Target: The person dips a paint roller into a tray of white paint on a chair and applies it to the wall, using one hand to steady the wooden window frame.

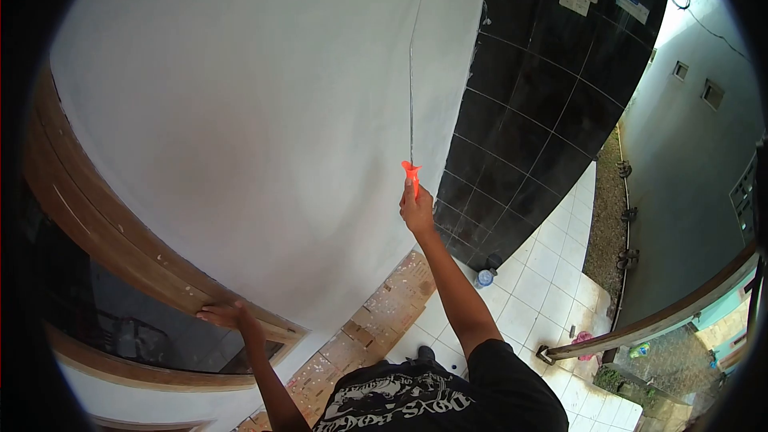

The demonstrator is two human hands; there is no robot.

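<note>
My right hand (417, 212) is wrapped round the orange handle of a paint roller (411, 96). The roller's long thin metal rod runs upward, and its white roller head is against the white wall (264, 112) near the top of the view. Low on the left, my left hand (224, 316) lies on the brown wooden window frame (160, 272), fingers stretched out and holding nothing. Dark glass shows inside that frame.
Black tiles (528, 104) cover the wall to the right of the white part. Paint-spotted cardboard (352, 344) lies along the wall's foot. A small blue-and-white container (484, 278) stands on the white tiled floor (536, 280). A curved wooden rail (664, 320) is at the right.
</note>
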